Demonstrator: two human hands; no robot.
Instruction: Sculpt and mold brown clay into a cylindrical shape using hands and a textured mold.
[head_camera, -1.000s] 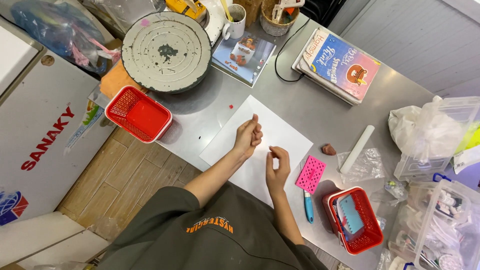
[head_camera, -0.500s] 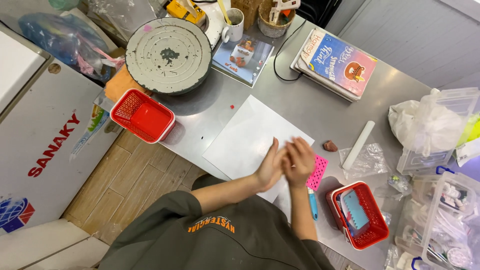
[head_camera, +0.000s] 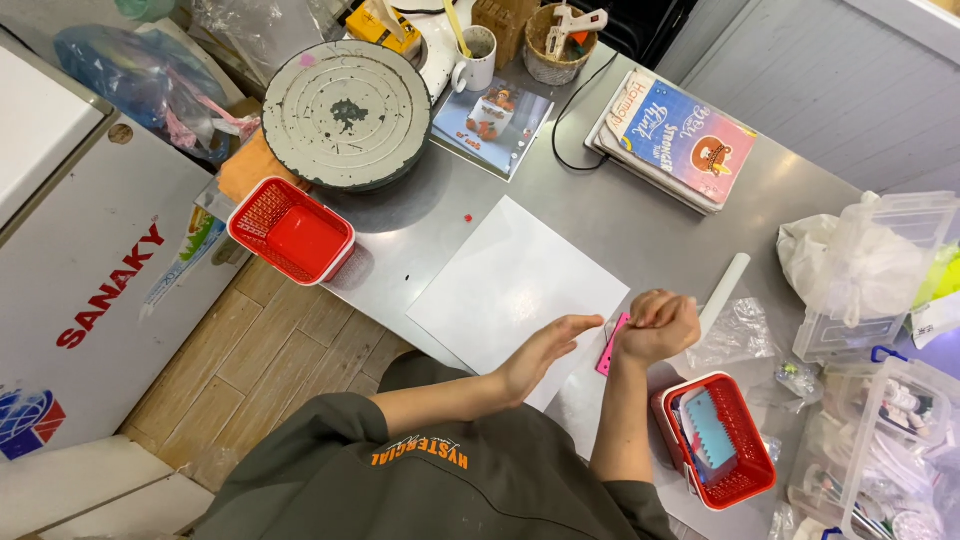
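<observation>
My left hand (head_camera: 545, 352) is held flat and open, fingers together, over the near right edge of a white sheet (head_camera: 505, 275) on the steel table (head_camera: 650, 235). My right hand (head_camera: 662, 325) is curled into a fist just right of it, above a small pink textured mat (head_camera: 606, 352). Anything inside the fist is hidden. A white roller (head_camera: 724, 290) lies just beyond the right hand. The two hands are a short gap apart.
A red basket (head_camera: 752, 488) with a blue ribbed card (head_camera: 708, 430) sits by my right elbow. Another red basket (head_camera: 258, 210), a round grey turntable (head_camera: 345, 105), a mug (head_camera: 478, 48), books (head_camera: 680, 135) and clear boxes with bags (head_camera: 870, 270) ring the table. A white freezer (head_camera: 90, 270) stands at left.
The hands first worked apart on the sheet, then came pressed together at its right edge. Now they have parted, the left hand flat and the right one curled.
</observation>
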